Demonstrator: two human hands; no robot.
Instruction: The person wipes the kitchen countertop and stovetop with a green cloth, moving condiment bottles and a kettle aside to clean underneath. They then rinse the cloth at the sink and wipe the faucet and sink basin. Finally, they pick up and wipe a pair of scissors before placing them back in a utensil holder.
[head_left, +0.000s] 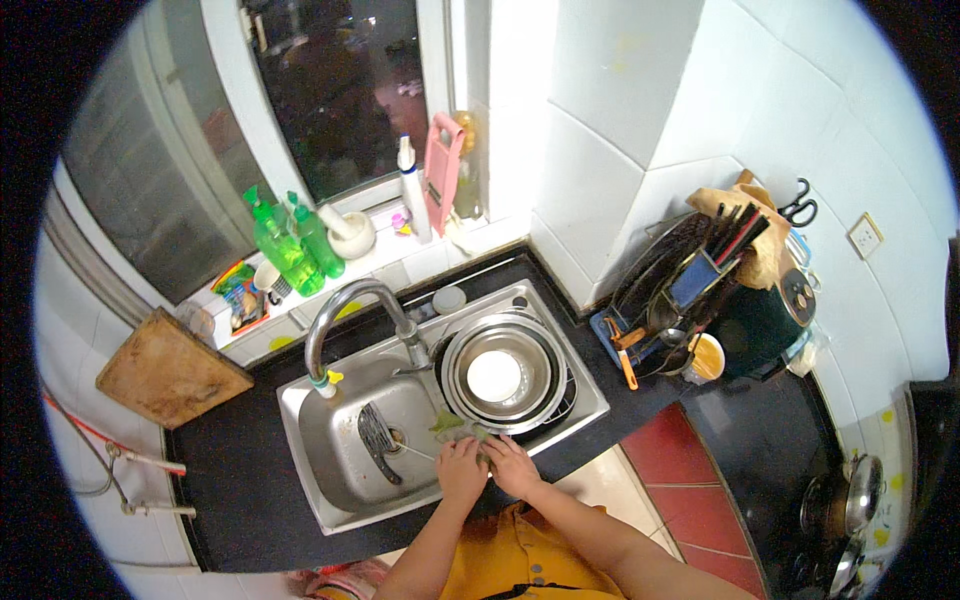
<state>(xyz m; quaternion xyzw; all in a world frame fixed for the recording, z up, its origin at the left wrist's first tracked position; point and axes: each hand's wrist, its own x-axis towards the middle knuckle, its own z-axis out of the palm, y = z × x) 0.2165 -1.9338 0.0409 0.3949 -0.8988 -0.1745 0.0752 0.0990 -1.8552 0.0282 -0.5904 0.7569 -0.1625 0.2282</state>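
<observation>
Both of my hands meet at the front rim of the stainless steel sink (303, 495). My left hand (461, 471) and my right hand (511, 466) grip a crumpled greenish bundle (454, 430). It looks leafy, but my fingers hide much of it and its exact kind is unclear. In the left basin, to the left of my hands, lies a kitchen knife (379, 446) with a dark patterned blade and black handle. A thin white stick (414, 451) runs from near the drain towards my left hand. Nested steel bowls (551, 352) sit in the right basin with a white bowl (493, 376) inside.
A curved faucet (360, 289) arches over the left basin. A wooden cutting board (169, 371) leans at the left. Green pump bottles (289, 251) and a mortar (352, 236) line the windowsill. To the right stand a blue utensil rack (694, 279) and an orange-handled peeler (627, 369).
</observation>
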